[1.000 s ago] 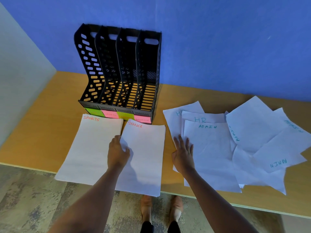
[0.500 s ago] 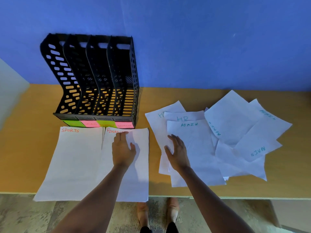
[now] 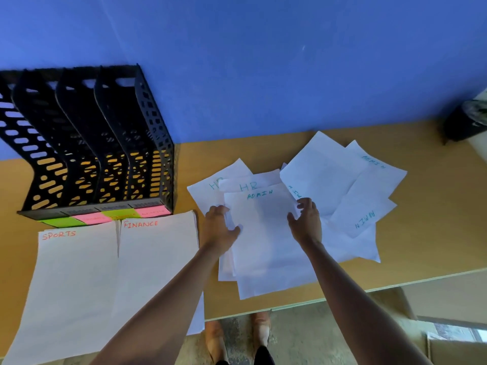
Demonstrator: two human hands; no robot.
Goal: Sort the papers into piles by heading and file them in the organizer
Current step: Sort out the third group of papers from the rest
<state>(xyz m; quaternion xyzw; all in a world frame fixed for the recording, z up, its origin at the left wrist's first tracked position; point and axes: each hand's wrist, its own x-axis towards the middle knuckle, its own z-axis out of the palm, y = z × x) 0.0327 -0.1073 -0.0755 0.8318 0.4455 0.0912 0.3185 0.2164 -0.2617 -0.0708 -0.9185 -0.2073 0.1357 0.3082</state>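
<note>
A black four-slot organizer [image 3: 87, 154] with green and pink labels stands at the back left of the wooden table [image 3: 434, 233]. In front of it lie a SPORTS pile [image 3: 71, 285] and a FINANCE pile [image 3: 155, 259], side by side. To their right is a loose spread of white sheets. On top lies an ADMIN sheet [image 3: 263, 233], over two HR sheets [image 3: 247, 184]. My left hand [image 3: 220, 229] grips the ADMIN sheet's left edge. Along its right edge rests my right hand [image 3: 307, 222], fingers curled.
More ADMIN sheets [image 3: 366, 206] fan out at the right, some turned upside down. A dark object [image 3: 466, 122] sits at the far right by the blue wall. The table's front edge runs just below the papers, with feet and floor beyond it.
My left hand has left the FINANCE pile and moved right to the ADMIN sheet's left edge. My right hand has shifted from its left side to its right edge.
</note>
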